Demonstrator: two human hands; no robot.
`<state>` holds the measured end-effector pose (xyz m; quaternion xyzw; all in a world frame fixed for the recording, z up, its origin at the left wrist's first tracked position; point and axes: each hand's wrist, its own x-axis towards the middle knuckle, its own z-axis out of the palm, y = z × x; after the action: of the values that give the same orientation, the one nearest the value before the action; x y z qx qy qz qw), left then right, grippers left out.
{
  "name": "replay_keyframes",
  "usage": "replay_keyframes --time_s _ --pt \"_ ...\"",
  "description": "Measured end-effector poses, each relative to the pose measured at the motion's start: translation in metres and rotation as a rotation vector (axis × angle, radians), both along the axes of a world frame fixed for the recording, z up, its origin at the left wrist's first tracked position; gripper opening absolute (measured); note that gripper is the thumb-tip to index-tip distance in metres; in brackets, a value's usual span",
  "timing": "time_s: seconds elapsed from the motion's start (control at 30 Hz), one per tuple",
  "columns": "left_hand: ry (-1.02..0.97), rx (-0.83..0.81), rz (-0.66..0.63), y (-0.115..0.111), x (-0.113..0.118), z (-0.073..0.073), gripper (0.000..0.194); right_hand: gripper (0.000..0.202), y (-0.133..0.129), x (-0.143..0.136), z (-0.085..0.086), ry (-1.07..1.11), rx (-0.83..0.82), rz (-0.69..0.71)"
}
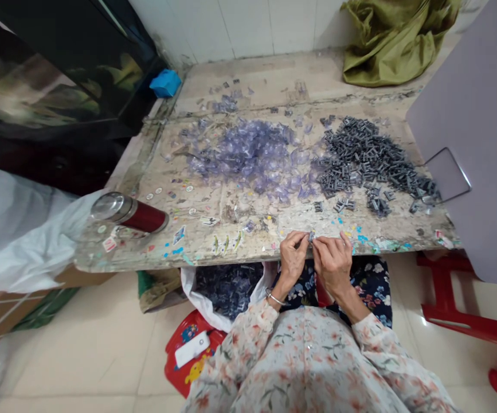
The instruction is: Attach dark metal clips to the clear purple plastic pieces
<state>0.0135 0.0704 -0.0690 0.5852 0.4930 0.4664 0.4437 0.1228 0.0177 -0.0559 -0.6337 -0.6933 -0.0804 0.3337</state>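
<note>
My left hand [293, 256] and my right hand [333, 259] meet at the table's front edge. Between their fingertips is a small grey plastic piece [310, 236], pinched from both sides. Its details are too small to make out. Beyond my hands, a heap of dark grey pieces [360, 150] covers the right part of the worn table [205, 229]. A pile of clear purplish plastic parts [252, 149] lies at the middle. A few loose grey pieces [345, 204] sit just beyond my right hand.
A red flask [145, 218] lies at the table's left. An open white sack [192, 292] of dark pieces stands below the front edge. Red stools [454, 318] are at the right, a grey panel [476, 132] beside the table. An olive cloth [390, 46] lies at the back.
</note>
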Motion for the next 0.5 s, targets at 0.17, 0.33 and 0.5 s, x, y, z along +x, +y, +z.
replay_keyframes --time_s 0.17,0.33,0.5 --pt "-0.005 0.002 0.008 0.0 0.001 0.0 0.019 0.011 -0.0003 -0.0004 0.0015 0.002 0.004 -0.011" --pt "0.014 -0.004 0.011 -0.0006 0.001 -0.0025 0.019 0.009 0.0007 -0.0015 0.0021 -0.005 0.014 -0.023" --pt "0.047 0.037 0.006 -0.0023 -0.0005 -0.0053 0.015 0.009 0.0016 -0.0022 0.0016 0.073 -0.01 -0.018"
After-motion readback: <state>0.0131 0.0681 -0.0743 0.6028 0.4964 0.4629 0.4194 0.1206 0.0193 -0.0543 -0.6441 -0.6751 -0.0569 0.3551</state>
